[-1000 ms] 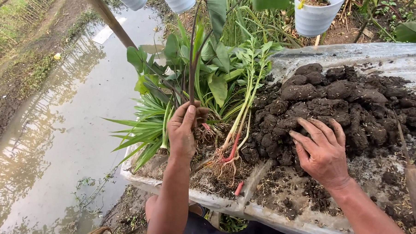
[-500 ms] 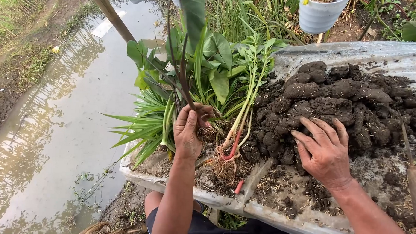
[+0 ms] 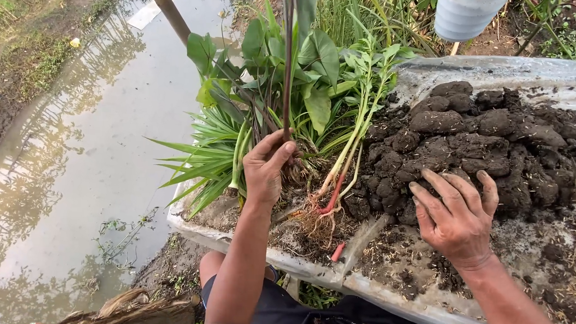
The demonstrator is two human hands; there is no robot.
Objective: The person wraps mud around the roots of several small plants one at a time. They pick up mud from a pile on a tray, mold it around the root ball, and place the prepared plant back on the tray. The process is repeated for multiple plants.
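Muddy water point(image 3: 77, 174) fills the whole left side, flat and reflective, running right up to the left edge of the desk; no standing room there. A pale, grimy desk point(image 3: 385, 293) slants across the lower middle to the right, its near rim ragged and crusted, the person's knees tucked just under it.

Dark clods of wet soil point(image 3: 480, 130) are heaped on the right half, lumpy and matte, reaching almost to the far rim. A bundle of uprooted plants point(image 3: 303, 105) lies on the left half, broad glossy leaves and thin spiky blades spilling out over the left edge above the water. A white bucket point(image 3: 465, 15) stands beyond the far rim, well apart from both hands.

Left hand point(image 3: 265, 167): grip clenched around a thin dark stalk point(image 3: 287, 66) at the base of the bundle, stalk upright. Right hand point(image 3: 455, 212): grip released, fingers spread, palm flat on the near fringe of the soil. Pale roots and a reddish stem point(image 3: 331, 198) lie between the hands, touching neither.
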